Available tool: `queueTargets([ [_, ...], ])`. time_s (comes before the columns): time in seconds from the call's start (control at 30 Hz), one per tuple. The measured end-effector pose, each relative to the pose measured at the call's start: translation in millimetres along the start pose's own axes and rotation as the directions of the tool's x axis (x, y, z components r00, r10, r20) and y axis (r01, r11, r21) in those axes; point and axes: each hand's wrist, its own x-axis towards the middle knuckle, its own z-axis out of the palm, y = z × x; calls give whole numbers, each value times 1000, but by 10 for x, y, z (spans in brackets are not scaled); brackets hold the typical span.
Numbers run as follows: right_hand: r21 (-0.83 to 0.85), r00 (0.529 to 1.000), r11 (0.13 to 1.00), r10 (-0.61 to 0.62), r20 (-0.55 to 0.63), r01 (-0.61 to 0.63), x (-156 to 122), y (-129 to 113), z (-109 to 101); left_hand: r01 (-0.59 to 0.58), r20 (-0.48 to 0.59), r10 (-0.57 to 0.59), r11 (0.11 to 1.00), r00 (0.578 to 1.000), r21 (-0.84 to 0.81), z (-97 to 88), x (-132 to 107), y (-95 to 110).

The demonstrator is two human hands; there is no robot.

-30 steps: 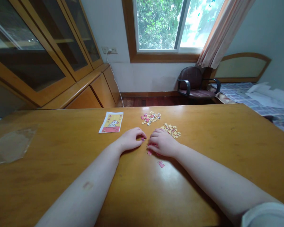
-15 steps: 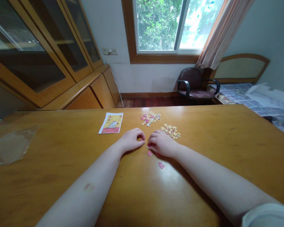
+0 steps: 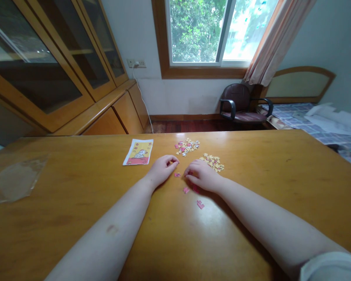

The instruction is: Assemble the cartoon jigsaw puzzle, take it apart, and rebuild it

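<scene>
My left hand (image 3: pixel 164 168) rests on the table with its fingers curved and the thumb apart from them, holding nothing I can see. Just beside its thumb lies a pink puzzle piece (image 3: pixel 177 175) with a dark mark. My right hand (image 3: pixel 201 174) is closed, thumb against curled fingers, around a pink puzzle piece that is mostly hidden. Below that hand are two more pink pieces, one (image 3: pixel 186 190) in plain view and one (image 3: pixel 196 189) partly under the hand's edge. Closer to me lies another pink piece (image 3: pixel 200 204).
A mixed pile of puzzle pieces (image 3: pixel 187 146) lies beyond my hands. Behind my right hand is a pile of yellowish pieces (image 3: pixel 213 162). A picture card (image 3: pixel 138 152) lies to the left on the wooden table (image 3: pixel 163 242), and a clear plastic bag (image 3: pixel 16 181) at far left.
My left hand has moved slightly forward and let go of the pink puzzle piece, which now lies uncovered. My right hand's fingers have shifted a little, showing more of the tabletop.
</scene>
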Motion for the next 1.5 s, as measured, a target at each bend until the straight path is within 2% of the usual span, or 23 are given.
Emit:
queueTargets([
  [0.13,88,982,987,143,-127,-132,13,73,18,-9,39,11,998,999,-61,33,-13,31],
  [0.27,141,944,954,287,-162,-265,27,74,32,-8,128,21,995,992,-101,92,-25,36],
  [0.5,188,930,941,317,-186,-283,30,38,65,-13,122,28,992,992,-123,146,-39,46],
  [0.57,177,930,947,303,-209,-269,24,45,57,-1,99,11,994,995,-109,139,-31,34],
  [0.63,97,949,970,238,-206,-223,14,51,34,16,41,-13,997,999,-76,122,-13,4],
  [0.73,-88,994,992,79,-72,-85,-10,31,-4,56,-68,-55,998,996,9,81,22,-59],
  [0.8,-165,999,986,11,31,-6,-28,-6,-19,110,-94,-106,993,990,39,53,37,-95],
  [0.87,-199,997,979,-21,81,36,-42,-50,-23,143,-79,-140,989,987,33,35,40,-116],
  [0.97,-225,993,972,-39,110,63,-53,-96,-22,115,-21,-115,993,993,8,29,32,-117],
  [1.1,-255,990,965,-29,136,64,-61,-91,-15,72,69,-69,996,995,-45,23,23,-105],
  [1.3,-261,987,964,0,159,42,-78,-57,-6,101,155,-85,990,984,-100,1,31,-143],
  [1.5,-248,986,968,5,165,36,-77,-65,-17,55,164,-49,998,985,-33,1,35,-161],
])
